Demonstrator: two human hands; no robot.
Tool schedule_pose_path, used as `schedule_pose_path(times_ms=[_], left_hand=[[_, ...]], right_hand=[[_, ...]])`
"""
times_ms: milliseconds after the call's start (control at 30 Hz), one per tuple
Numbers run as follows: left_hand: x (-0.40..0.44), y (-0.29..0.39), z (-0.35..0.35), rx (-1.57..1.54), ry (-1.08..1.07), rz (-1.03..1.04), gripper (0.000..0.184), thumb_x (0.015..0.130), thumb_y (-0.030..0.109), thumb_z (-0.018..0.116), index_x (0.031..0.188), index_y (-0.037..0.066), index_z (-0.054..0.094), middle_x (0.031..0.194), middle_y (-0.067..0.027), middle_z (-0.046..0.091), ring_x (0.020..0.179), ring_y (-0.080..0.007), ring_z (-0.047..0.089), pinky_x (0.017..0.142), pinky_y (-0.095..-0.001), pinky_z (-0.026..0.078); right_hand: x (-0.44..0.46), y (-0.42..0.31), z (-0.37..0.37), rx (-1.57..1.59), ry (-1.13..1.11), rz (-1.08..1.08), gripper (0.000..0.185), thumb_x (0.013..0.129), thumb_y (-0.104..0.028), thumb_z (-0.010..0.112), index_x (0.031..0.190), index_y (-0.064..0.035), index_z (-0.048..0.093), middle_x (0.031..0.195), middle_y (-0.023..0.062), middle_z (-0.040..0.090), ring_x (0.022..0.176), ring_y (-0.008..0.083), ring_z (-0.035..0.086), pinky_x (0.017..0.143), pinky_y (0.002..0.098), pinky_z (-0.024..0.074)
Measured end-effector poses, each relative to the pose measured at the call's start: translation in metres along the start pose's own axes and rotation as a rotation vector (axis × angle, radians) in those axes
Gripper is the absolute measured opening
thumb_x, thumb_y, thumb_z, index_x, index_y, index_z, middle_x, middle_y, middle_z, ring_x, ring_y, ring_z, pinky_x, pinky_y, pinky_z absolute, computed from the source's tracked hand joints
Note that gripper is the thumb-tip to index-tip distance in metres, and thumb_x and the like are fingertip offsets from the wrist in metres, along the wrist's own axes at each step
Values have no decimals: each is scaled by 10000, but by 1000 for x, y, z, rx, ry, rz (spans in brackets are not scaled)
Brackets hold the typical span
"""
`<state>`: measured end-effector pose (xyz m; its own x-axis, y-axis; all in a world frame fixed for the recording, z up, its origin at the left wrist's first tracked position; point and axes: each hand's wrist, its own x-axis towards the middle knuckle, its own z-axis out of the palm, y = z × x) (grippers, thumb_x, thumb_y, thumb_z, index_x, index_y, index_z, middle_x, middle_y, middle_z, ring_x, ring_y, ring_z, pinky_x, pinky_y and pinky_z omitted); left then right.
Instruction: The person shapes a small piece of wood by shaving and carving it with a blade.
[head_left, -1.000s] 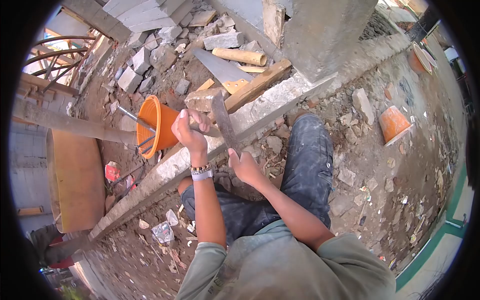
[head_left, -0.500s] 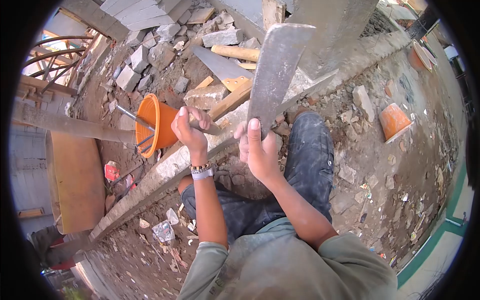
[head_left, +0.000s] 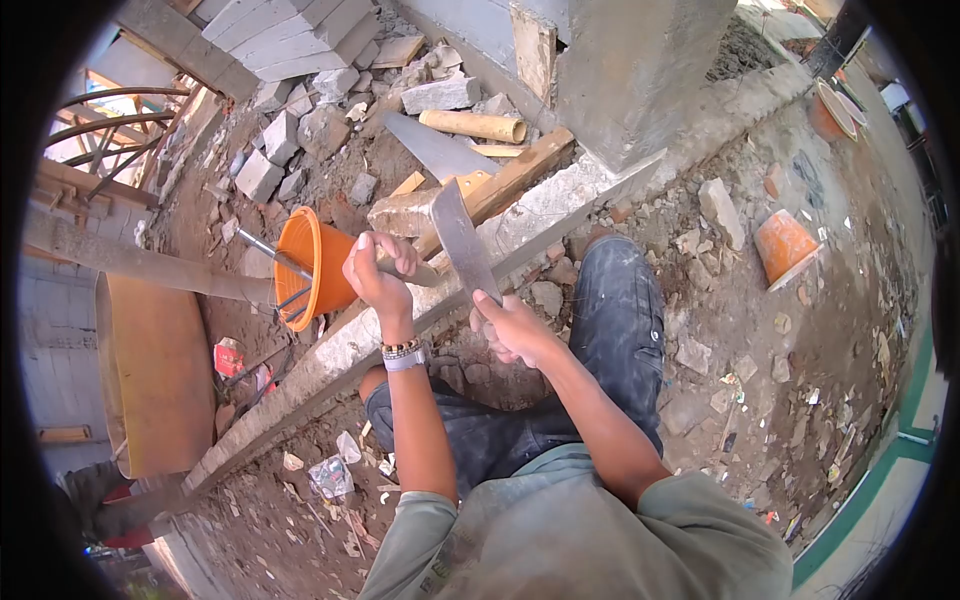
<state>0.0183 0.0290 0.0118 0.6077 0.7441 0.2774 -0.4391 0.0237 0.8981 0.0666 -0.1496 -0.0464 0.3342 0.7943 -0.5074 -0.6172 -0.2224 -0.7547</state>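
Grey metal, broad and scuffed, makes up the blade of the machete (head_left: 462,238), which angles from the right hand (head_left: 520,330) toward 11 o'clock. Its handle is mostly hidden by the grip: the right thumb presses near the base of the blade and the other fingers fold in beneath. Opposite, the left hand (head_left: 375,275) closes its fingers round a short wooden stick (head_left: 425,273), whose free end points to about 4 o'clock, just above the concrete beam (head_left: 345,345). Whether that end rests on the beam, or meets the blade, cannot be told.

As a judgement, this looks like a pause or an adjustment between working the stick and lifting the tool off it. Any cut from here would call for a steady stick, a firm wrist and left fingers well behind the edge.

The stick looks pale brown and roughly rounded, with its near part covered by the palm. The blade has a dull, worn face and a blunt, squared tip, which overlaps the rough block (head_left: 400,212) in the view.

From the left hand, an orange bucket (head_left: 330,265) with bars in it sits at 9 o'clock, while a handsaw (head_left: 435,150) and a bamboo piece (head_left: 470,125) lie toward 1 o'clock, near a timber (head_left: 525,175).
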Motion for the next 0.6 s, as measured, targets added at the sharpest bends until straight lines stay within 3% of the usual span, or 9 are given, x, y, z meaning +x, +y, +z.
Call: schedule_pose_path(times_ms=[100, 200, 300, 333, 433, 533, 600], left_hand=[[-3, -3, -3, -33, -5, 1, 390, 1008, 304, 390, 735, 33, 454, 539, -53, 408, 474, -146, 392, 496, -302, 365], [-4, 0, 0, 0, -19, -18, 385, 1002, 306, 397, 733, 35, 447, 546, -58, 413, 478, -151, 394, 502, -307, 368], [-1, 1, 0, 0, -21, -30, 378, 1000, 303, 399, 735, 36, 445, 549, -57, 411, 480, -150, 394, 500, -304, 365], [0, 1, 0, -6, -19, -34, 377, 1000, 302, 399, 736, 36, 446, 549, -56, 411, 478, -149, 392, 499, -303, 365], [-3, -3, -5, -64, -5, -21, 394, 995, 286, 395, 715, 15, 453, 535, -63, 420, 461, -148, 391, 469, -295, 351], [4, -4, 1, -39, -31, 12, 383, 996, 289, 390, 726, 26, 458, 534, -56, 410, 458, -148, 389, 466, -298, 355], [-4, 0, 3, 9, -35, 14, 377, 999, 294, 382, 734, 38, 460, 532, -50, 401, 462, -147, 395, 465, -305, 361]], right_hand=[[-27, -30, 16, -4, 180, -295, 532, 1042, -506, 402, 856, -30, 550, 529, -58, 348, 404, 55, 285, 386, 271, 245], [-33, -52, 30, 0, 375, -643, 500, 1060, -441, 380, 836, -35, 567, 559, -21, 428, 500, 83, 441, 482, 293, 362], [-15, -28, 44, -53, 530, -810, 497, 1064, -417, 375, 832, -22, 568, 568, 18, 450, 585, 115, 508, 568, 316, 408], [-7, -13, 47, -168, 533, -763, 502, 1059, -407, 392, 829, 1, 575, 572, 62, 460, 615, 164, 538, 609, 352, 430], [36, 65, 32, -441, 224, -396, 510, 1051, -407, 406, 838, 23, 579, 561, 75, 452, 578, 203, 531, 600, 384, 443], [21, 33, 23, -555, 229, -347, 528, 1044, -414, 414, 807, 22, 591, 537, 52, 451, 520, 189, 509, 556, 377, 443], [2, 16, 20, -273, 92, -94, 533, 1051, -439, 396, 810, 1, 575, 511, -2, 403, 437, 120, 401, 455, 312, 360]])
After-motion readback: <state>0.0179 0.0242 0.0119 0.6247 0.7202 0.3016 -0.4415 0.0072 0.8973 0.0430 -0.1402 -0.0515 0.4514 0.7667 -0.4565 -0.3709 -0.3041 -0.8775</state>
